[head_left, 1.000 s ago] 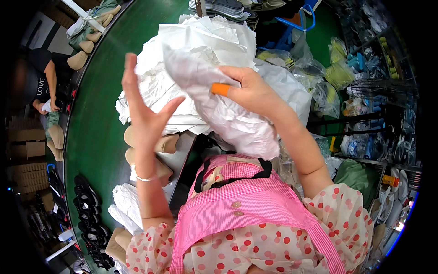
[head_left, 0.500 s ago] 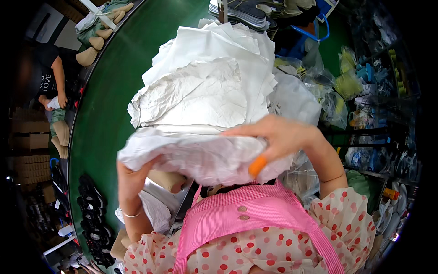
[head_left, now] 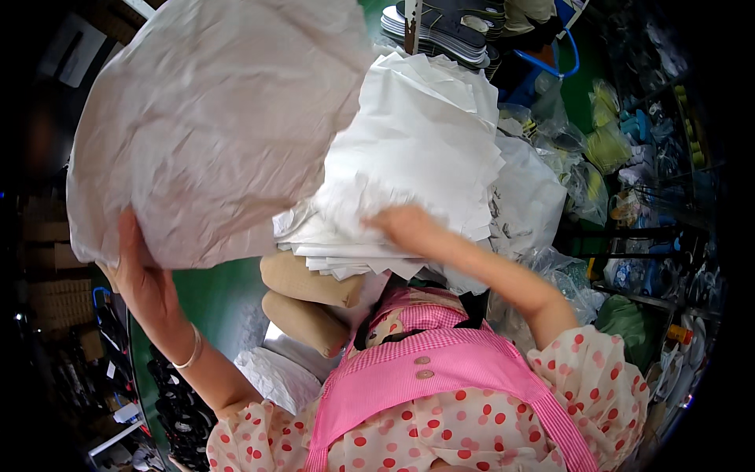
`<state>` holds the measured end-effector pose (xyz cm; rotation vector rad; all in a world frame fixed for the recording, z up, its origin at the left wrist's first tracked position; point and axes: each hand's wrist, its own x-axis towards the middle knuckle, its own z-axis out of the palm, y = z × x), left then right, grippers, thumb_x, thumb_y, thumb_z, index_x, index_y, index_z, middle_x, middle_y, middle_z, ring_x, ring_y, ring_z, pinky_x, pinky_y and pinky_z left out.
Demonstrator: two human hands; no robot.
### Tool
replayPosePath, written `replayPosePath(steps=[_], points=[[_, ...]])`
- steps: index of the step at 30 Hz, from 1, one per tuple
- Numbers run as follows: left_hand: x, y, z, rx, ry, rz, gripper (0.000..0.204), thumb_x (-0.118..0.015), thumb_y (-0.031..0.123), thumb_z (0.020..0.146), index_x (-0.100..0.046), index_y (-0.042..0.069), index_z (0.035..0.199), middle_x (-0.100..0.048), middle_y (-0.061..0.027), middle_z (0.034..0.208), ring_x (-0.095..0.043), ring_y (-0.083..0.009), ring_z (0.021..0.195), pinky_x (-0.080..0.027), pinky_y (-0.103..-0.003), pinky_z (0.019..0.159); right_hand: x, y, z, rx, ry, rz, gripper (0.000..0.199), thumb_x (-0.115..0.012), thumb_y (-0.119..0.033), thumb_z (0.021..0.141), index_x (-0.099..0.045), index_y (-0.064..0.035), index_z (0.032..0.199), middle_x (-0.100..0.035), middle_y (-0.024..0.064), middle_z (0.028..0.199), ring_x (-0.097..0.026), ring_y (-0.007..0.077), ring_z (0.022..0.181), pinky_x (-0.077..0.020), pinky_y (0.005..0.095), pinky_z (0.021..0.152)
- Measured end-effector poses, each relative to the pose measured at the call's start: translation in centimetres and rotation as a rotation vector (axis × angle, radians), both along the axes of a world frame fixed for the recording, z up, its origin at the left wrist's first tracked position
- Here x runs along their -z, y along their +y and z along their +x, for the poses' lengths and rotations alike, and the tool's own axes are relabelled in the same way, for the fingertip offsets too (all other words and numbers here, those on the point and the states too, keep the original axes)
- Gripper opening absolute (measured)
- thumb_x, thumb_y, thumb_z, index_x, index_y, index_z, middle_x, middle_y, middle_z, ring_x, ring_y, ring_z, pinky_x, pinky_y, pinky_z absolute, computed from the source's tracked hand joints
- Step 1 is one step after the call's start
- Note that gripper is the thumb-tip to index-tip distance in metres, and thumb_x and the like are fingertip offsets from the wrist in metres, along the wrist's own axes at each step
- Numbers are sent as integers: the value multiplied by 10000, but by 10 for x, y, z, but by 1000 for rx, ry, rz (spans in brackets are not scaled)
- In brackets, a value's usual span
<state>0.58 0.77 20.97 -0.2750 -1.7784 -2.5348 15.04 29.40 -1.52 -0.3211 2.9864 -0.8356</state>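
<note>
My left hand [head_left: 149, 287] holds up a large crumpled white sheet of paper [head_left: 212, 134] by its lower edge, thumb in front and fingers behind. The sheet is spread out and covers much of the upper left. My right hand [head_left: 405, 226] is over the near part of a stack of white paper sheets [head_left: 425, 118]. Motion smears its fingers, so I cannot see whether they grip paper. Just below the stack lie two beige foot-shaped forms [head_left: 311, 279]. A crumpled white paper bundle [head_left: 275, 377] rests beside my left forearm.
Black insoles or soles [head_left: 440, 35] are piled behind the stack. Clear plastic bags [head_left: 582, 185] and a shelf rack fill the right side. Black shoes [head_left: 177, 409] stand on the green surface [head_left: 212, 303] at lower left. A blue-handled item [head_left: 554, 71] is at the back right.
The crumpled sheet, earlier low between both hands, has been raised to the upper left with my left hand. My right hand has come off it and moved left over the stack. The beige forms now show more.
</note>
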Motion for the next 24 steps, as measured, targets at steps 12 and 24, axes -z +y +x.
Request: replayPosePath(steps=[12,24], points=[[43,190,-49,1066,-521,609,317,-505,143,912,-506,-9,1190,-562,-130,1183,-559,-234,1068,-450,-382,940,-49,-101,48,-355,-266,-491,278,-581,-124,720,-636,-173,988,-615,95,779,-597,288,740,-457,428,628],[304,223,-65,184,-659,-1,514,-647,157,821,-430,-99,1211,-527,-144,1193,-551,-249,1039,-463,-354,889,-17,-100,57,-233,-235,-489,280,-564,-88,723,-644,-165,981,-614,107,751,-606,310,733,-473,418,595]])
